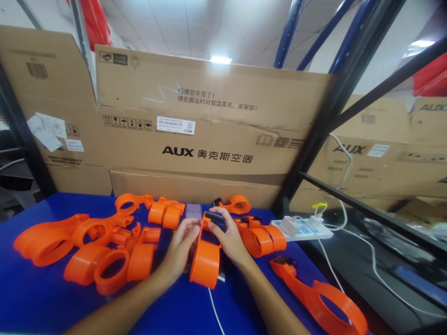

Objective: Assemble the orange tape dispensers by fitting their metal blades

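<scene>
Both my hands meet over an orange plastic ring-and-handle part [205, 260] standing on the blue table [42, 298]. My left hand [179, 246] has its fingers curled round the part's upper handle from the left. My right hand [226, 235] grips the same handle end from the right, its fingers closed over a small black piece [213, 217] at the top. A phone [193, 211] lies flat just behind my hands.
Several more orange parts lie at left [104, 251], behind [237, 204] and right [323, 302]. A white power strip [303, 229] with plugs and cables sits at right. Big cardboard boxes [209, 125] wall the back. A dark rack post [314, 139] stands right.
</scene>
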A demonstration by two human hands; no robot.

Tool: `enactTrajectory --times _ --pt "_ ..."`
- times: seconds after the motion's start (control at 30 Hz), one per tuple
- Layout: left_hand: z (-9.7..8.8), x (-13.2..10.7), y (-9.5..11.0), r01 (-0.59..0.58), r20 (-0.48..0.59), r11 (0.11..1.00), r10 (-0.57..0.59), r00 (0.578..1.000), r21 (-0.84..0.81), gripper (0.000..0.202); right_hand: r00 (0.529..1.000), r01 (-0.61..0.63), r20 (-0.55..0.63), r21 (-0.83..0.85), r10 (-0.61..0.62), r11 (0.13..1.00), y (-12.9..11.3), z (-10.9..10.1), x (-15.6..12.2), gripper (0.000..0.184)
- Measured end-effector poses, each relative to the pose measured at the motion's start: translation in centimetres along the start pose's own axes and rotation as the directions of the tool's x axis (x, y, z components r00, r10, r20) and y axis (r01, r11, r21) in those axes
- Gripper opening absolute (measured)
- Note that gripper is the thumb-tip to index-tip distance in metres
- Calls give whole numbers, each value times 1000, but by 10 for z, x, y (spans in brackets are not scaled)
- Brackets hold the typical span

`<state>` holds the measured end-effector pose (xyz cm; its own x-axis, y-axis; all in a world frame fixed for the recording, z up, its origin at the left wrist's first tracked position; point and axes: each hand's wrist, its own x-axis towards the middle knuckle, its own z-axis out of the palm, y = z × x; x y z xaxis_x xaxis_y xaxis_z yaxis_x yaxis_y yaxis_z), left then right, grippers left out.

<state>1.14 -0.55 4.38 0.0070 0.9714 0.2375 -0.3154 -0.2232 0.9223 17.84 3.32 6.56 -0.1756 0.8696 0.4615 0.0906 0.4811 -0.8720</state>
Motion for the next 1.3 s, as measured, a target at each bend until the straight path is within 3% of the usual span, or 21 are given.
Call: enactTrajectory --times 0.17,0.3,0.47,0.67,0.9,1.13,1.3 --pt "5 -1 -3 51 81 994 -43 996 -92 39 985 -28 174 153 1 988 -1 12 -7 48" --pt "-3 4 -5 67 -21 978 -73 997 -198 42 985 -71 170 209 36 975 2 16 -10 53" --pt "-10 11 -12 16 -191 971 -63 980 -240 45 969 -192 190 170 158 967 6 16 -14 30" --pt "-10 8 -13 32 -178 967 -80 981 -254 45 953 -220 233 99 192 970 7 17 -16 21" --pt "-10 8 -17 -34 -128 991 17 992 -126 39 965 -181 169 -115 199 977 10 15 -19 12" --pt "-11 7 -17 -51 -80 997 47 996 -53 38 995 8 95 -313 24 950 5 14 -17 16" --pt "-11 7 -19 -45 -92 998 41 995 -36 38 997 44 80 -368 -15 929 5 15 -18 20"
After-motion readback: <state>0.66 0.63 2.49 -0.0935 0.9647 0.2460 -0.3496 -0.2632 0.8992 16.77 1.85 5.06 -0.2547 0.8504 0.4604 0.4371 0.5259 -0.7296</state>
